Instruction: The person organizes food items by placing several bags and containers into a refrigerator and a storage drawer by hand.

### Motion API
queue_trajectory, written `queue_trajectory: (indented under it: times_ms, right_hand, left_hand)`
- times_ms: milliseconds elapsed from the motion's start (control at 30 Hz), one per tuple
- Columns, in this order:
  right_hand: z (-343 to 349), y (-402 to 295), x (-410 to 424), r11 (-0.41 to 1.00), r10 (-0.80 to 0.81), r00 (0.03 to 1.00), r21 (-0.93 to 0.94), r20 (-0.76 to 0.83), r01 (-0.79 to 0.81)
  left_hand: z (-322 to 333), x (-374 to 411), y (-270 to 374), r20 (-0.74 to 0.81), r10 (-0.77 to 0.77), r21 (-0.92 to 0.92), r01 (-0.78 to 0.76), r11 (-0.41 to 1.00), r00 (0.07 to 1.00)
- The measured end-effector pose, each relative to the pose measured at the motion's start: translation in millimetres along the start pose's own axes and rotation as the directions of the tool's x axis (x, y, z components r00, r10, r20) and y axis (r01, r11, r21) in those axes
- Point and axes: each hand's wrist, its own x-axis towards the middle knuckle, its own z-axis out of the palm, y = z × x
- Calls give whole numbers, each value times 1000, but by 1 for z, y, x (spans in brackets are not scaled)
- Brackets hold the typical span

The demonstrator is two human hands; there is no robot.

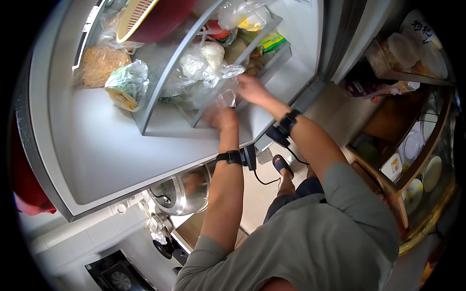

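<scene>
Both hands reach into an open refrigerator with glass shelves (165,78). My left hand (221,117) is blurred at the front edge of a lower shelf, beside clear plastic (227,98); its fingers are hard to make out. Higher and to the right, my right hand (252,89) is blurred too, its fingertips close to the loose end of a clear plastic bag with white contents (207,60). Whether either hand grips the plastic cannot be seen. Left of the shelf edge lie a plastic-wrapped green vegetable (127,85) and a bag of brown crumbly food (103,65).
A dark red bowl (164,20) and a yellow-rimmed basket (136,18) are at the upper left. More bagged food (251,18) and a green-yellow packet (271,43) sit deeper in. The open door holds plastic tubs (404,51). A steel pot (189,189) is below the refrigerator edge.
</scene>
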Motion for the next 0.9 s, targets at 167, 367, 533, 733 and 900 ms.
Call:
queue_trajectory:
  times_ms: [167,367,533,733,900]
  right_hand:
    - [-27,1,37,993,-115,943,4,-311,122]
    - [-17,41,125,891,-392,860,-367,-326,267]
    - [-17,29,121,807,-212,973,-578,-96,119]
    - [-28,18,140,949,-112,982,-308,-150,61]
    - [-48,-28,109,776,232,970,-616,77,-136]
  left_hand:
    - [-75,-28,21,453,-103,-12,121,993,885]
    - [-74,-56,34,183,294,-100,-280,955,938]
    - [-58,-30,21,396,153,-127,-111,986,906]
    - [-63,-31,21,403,202,-61,-195,979,892]
    - [-57,-34,15,370,179,-107,-149,983,912]
